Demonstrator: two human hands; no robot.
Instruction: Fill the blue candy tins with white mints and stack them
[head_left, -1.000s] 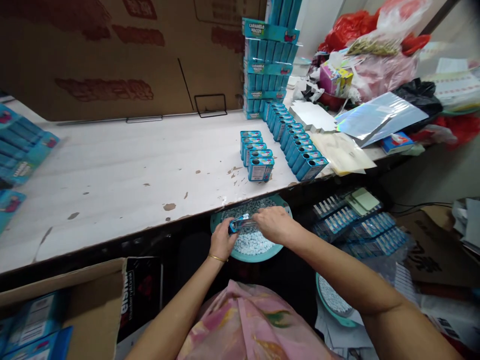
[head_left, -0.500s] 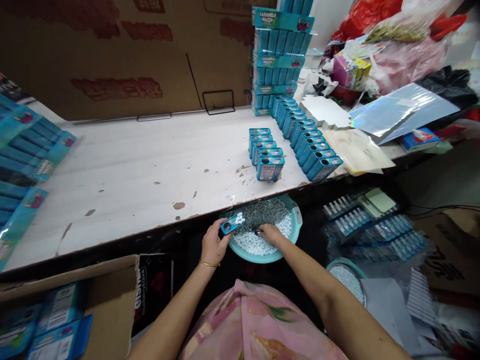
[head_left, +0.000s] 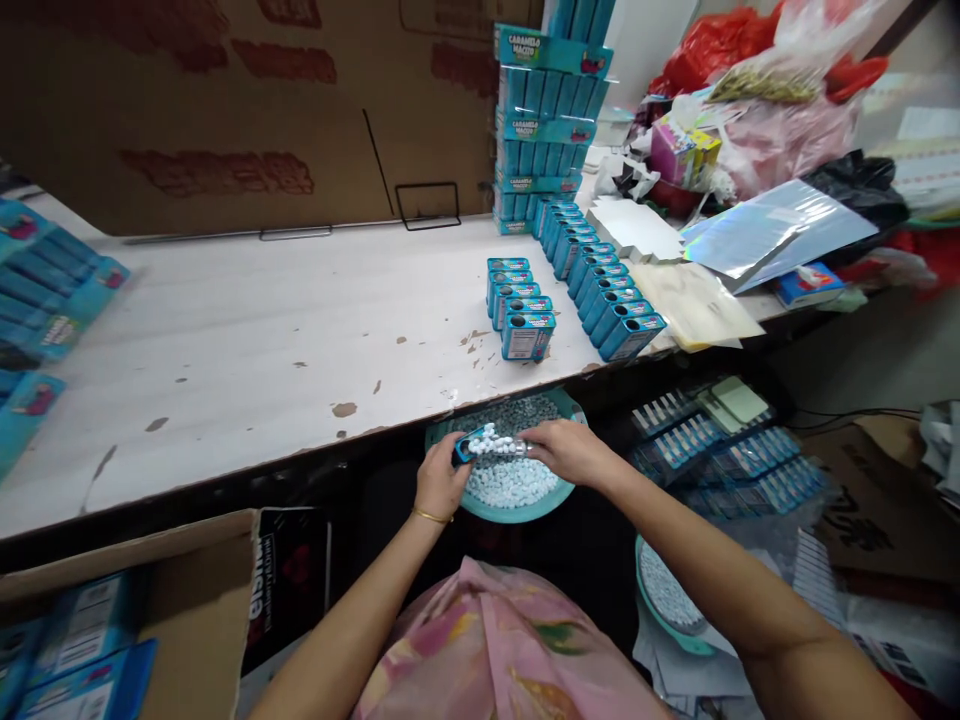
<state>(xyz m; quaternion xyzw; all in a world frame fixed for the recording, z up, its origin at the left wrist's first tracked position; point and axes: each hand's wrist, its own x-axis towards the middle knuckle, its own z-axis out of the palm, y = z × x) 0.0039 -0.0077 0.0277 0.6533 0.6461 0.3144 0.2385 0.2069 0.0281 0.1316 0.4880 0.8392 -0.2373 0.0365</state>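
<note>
Tilted over a turquoise basin (head_left: 517,516) is a small blue candy box (head_left: 462,450), gripped by my left hand (head_left: 439,482). White candies heap over the box's upper end. My right hand (head_left: 568,450) is closed on a small scoop (head_left: 523,448), whose loaded front end meets the box. Round white candies (head_left: 514,485) fill the basin below both hands. On the table's front part stands a short row of blue candy boxes (head_left: 528,337) with dark round holes in their tops.
A longer row of blue boxes (head_left: 632,335) runs back to stacked display packs (head_left: 534,130). More packs (head_left: 56,290) stand at the left. An open carton (head_left: 202,590) lies lower left. Beside my right arm are a second candy-filled bowl (head_left: 667,590) and bagged blue packs (head_left: 750,470).
My right hand has lifted the scoop out of the candies and brought it left to the box. More white candies now cover the box's end. The view has shifted slightly.
</note>
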